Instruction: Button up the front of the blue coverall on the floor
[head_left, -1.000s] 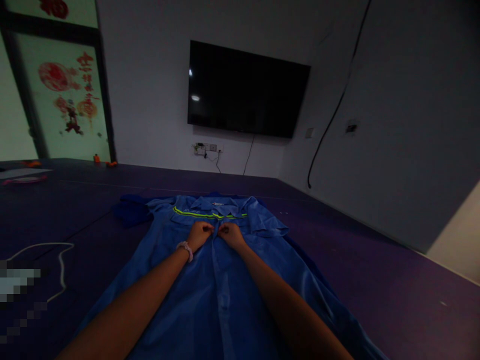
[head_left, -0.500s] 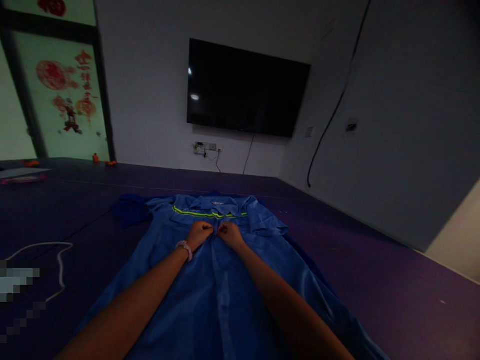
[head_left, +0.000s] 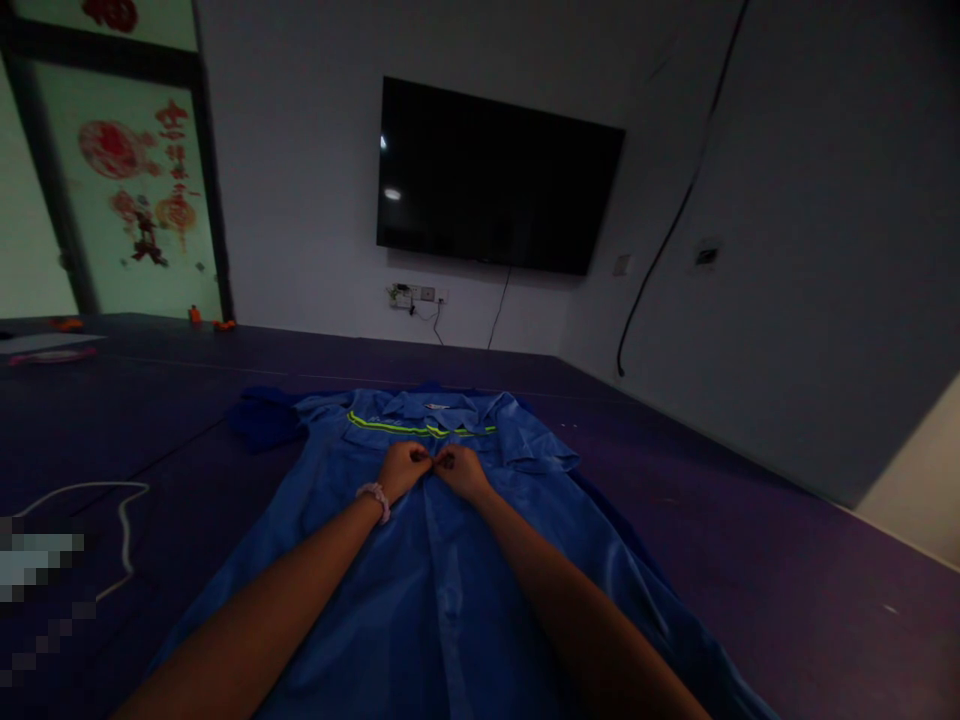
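A blue short-sleeved work shirt [head_left: 375,590] with a yellow-green stripe across the chest lies spread face up, its collar away from me. My left hand [head_left: 406,470], with a pink scrunchie [head_left: 375,501] on the wrist, pinches the front placket just below the stripe. Fingertips nearly touching it, my right hand [head_left: 460,470] pinches the same placket from the other side. Any button between the fingers is too small to make out. Darker blue cloth [head_left: 266,418] shows from under the shirt at the left sleeve and right edge.
The shirt rests on a wide purple surface [head_left: 750,560]. A white cable [head_left: 126,530] curls at the left beside a blurred-out patch. Farther back lie a pale flat item [head_left: 52,343] and small orange objects [head_left: 223,325]. A television [head_left: 499,180] hangs on the wall.
My left hand has moved slightly right, bringing its fingertips closer to those of my right hand at the placket. The shirt lies as before; the whole view has shifted a little.
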